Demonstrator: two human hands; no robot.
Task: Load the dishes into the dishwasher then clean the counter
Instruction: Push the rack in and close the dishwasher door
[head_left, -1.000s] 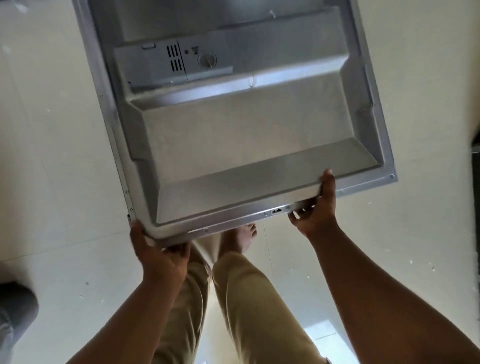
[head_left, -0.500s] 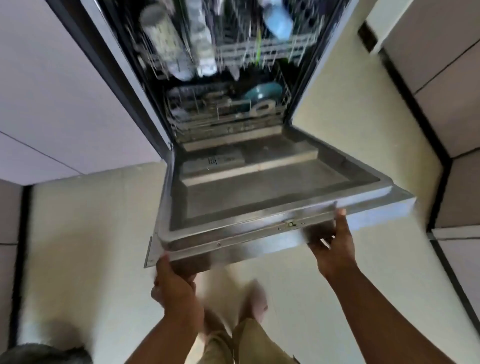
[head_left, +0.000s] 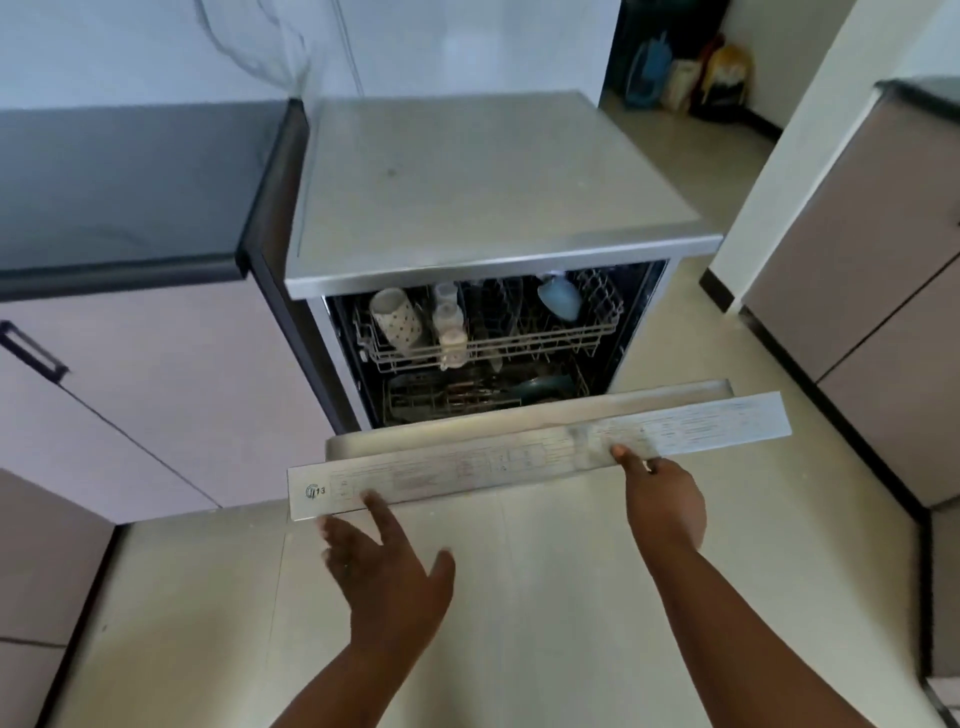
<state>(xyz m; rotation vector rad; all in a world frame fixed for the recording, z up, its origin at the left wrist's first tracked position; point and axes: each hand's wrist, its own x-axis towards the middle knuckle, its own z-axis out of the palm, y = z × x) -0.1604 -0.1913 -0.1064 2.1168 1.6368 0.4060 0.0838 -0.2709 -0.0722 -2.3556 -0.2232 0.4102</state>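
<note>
- Dishwasher (head_left: 498, 171) stood beside dark table (head_left: 130, 182); door (head_left: 540, 457) partly raised, racks loaded.
- Left hand (head_left: 387, 566) spread flat, fingertips at door edge.
- Right hand (head_left: 662, 493) released, fingers touching door front.

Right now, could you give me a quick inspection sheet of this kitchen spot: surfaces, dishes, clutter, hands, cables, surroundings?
Surface: the dishwasher top is bare, with a faint smudge; the dark counter beside it shows nothing on it.
Job's things: the dishwasher door is partly raised. The upper rack holds a spotted cup, clear bottles and a blue cup; a teal dish sits in the lower rack.
Clutter: bags on the floor in the far corner.
Hands: the left hand is open, fingertips at the door's panel; the right hand has its fingers on the door's edge.
Cables: nothing seen.
Surroundings: pale cabinets, tiled floor.
</note>
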